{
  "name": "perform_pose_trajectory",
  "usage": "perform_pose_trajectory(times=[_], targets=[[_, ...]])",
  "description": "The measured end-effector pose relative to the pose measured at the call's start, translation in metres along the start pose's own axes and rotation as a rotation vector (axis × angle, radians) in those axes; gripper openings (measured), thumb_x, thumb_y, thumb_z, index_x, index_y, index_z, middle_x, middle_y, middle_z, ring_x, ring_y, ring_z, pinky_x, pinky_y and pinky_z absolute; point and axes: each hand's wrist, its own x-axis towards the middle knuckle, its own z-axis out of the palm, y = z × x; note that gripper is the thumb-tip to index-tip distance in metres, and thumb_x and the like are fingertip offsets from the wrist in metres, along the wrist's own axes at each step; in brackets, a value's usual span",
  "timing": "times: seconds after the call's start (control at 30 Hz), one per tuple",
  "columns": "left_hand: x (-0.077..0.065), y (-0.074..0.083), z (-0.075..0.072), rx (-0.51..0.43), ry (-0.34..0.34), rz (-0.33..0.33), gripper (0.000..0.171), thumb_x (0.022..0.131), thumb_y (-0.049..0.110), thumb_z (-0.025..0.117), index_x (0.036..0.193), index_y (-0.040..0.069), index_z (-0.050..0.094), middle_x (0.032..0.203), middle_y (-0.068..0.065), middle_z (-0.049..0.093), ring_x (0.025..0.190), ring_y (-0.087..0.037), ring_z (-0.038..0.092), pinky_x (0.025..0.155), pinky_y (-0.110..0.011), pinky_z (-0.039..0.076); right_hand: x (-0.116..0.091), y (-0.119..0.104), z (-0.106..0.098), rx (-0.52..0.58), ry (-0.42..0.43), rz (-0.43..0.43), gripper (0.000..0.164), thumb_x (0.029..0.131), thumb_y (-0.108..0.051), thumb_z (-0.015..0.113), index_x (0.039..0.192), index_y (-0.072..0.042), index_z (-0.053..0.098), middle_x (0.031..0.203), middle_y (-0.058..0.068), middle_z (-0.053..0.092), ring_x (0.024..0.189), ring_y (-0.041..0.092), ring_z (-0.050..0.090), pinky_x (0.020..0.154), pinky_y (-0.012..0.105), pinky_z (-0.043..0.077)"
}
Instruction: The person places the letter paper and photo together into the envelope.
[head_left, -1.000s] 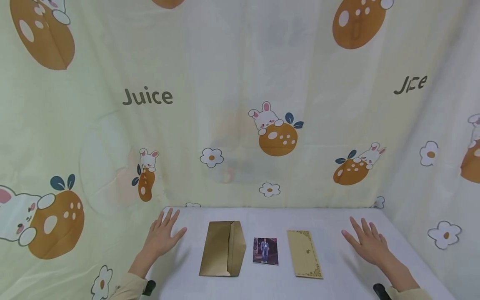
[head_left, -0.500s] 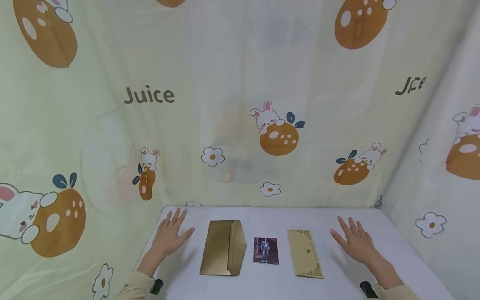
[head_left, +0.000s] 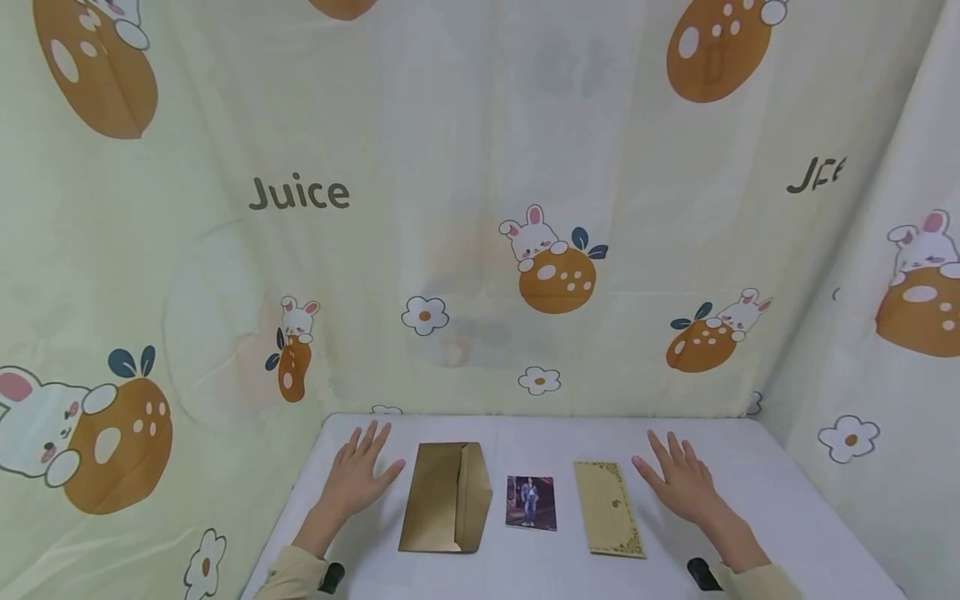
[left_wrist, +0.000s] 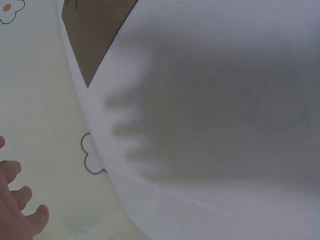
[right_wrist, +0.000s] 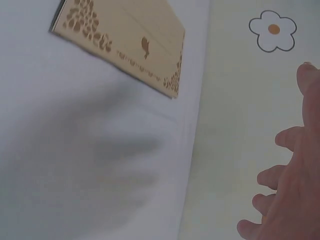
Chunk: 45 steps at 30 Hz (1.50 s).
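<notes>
Three flat items lie in a row on the white table: a gold envelope (head_left: pixel 431 497) with its flap open to the right, a small photo (head_left: pixel 530 503) of a standing person, and a cream card (head_left: pixel 609 508) with a brown ornamental border. My left hand (head_left: pixel 351 479) hovers left of the envelope, fingers spread, holding nothing. On the other side, my right hand (head_left: pixel 684 485) is held above the table just right of the card, its fingers also spread. Both hands cast shadows on the cloth. In the right wrist view the card (right_wrist: pixel 130 40) shows some thickness at its edge.
A patterned curtain (head_left: pixel 465 167) with rabbits, oranges and flowers hangs behind the white table (head_left: pixel 517 575) and along both sides. Dark wrist straps (head_left: pixel 703 575) show at both sleeves.
Both hands have moved inward, the left one rightward to the envelope and the right one leftward to the card. The envelope, photo and card have stayed in place.
</notes>
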Motion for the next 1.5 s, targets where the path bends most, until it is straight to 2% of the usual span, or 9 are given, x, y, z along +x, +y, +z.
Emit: perform_pose_trajectory(times=[0.27, 0.6, 0.87, 1.03, 1.3, 1.5], targets=[[0.0, 0.012, 0.005, -0.019, -0.011, 0.0, 0.077, 0.098, 0.058, 0.052, 0.158, 0.016, 0.031, 0.165, -0.017, 0.026, 0.152, -0.045, 0.019, 0.117, -0.066, 0.023, 0.002, -0.02, 0.017, 0.007, 0.002, -0.036, 0.08, 0.103, -0.057, 0.041, 0.157, -0.001, 0.024, 0.159, 0.04, 0.011, 0.145, 0.063, 0.005, 0.108, 0.081, 0.009], [0.004, 0.026, 0.013, -0.02, -0.001, 0.025, 0.076, 0.098, 0.057, 0.052, 0.159, 0.017, 0.031, 0.165, -0.016, 0.027, 0.152, -0.044, 0.021, 0.116, -0.065, 0.026, 0.012, -0.042, 0.04, 0.035, -0.034, -0.083, 0.081, 0.104, -0.059, 0.039, 0.159, -0.004, 0.02, 0.162, 0.036, 0.008, 0.147, 0.06, 0.001, 0.11, 0.08, 0.005], [0.005, 0.042, 0.022, -0.056, -0.046, 0.025, 0.077, 0.098, 0.058, 0.052, 0.16, 0.019, 0.028, 0.167, -0.013, 0.022, 0.154, -0.043, 0.017, 0.118, -0.064, 0.023, 0.016, -0.062, 0.049, 0.071, -0.051, -0.094, 0.081, 0.103, -0.059, 0.039, 0.16, -0.005, 0.019, 0.163, 0.034, 0.006, 0.149, 0.057, -0.001, 0.112, 0.078, 0.003], [0.006, 0.052, 0.026, -0.07, -0.02, 0.061, 0.074, 0.099, 0.054, 0.053, 0.158, 0.016, 0.032, 0.165, -0.016, 0.027, 0.152, -0.045, 0.021, 0.116, -0.065, 0.026, 0.019, -0.078, 0.055, 0.058, -0.064, -0.099, 0.082, 0.102, -0.061, 0.04, 0.16, -0.007, 0.019, 0.165, 0.031, 0.005, 0.15, 0.055, -0.001, 0.114, 0.076, 0.004], [0.006, 0.063, 0.031, -0.083, -0.029, 0.076, 0.072, 0.099, 0.055, 0.052, 0.158, 0.018, 0.033, 0.165, -0.015, 0.028, 0.152, -0.045, 0.021, 0.117, -0.064, 0.026, 0.025, -0.101, 0.067, 0.009, -0.065, -0.12, 0.08, 0.102, -0.061, 0.04, 0.16, -0.01, 0.021, 0.166, 0.028, 0.008, 0.152, 0.052, 0.003, 0.117, 0.073, 0.008], [0.007, 0.065, 0.039, -0.051, -0.049, 0.087, 0.072, 0.099, 0.055, 0.053, 0.158, 0.018, 0.033, 0.165, -0.015, 0.027, 0.152, -0.045, 0.022, 0.116, -0.064, 0.027, 0.03, -0.119, 0.084, -0.006, -0.073, -0.153, 0.079, 0.101, -0.062, 0.04, 0.16, -0.012, 0.023, 0.166, 0.026, 0.012, 0.153, 0.05, 0.007, 0.118, 0.071, 0.01]])
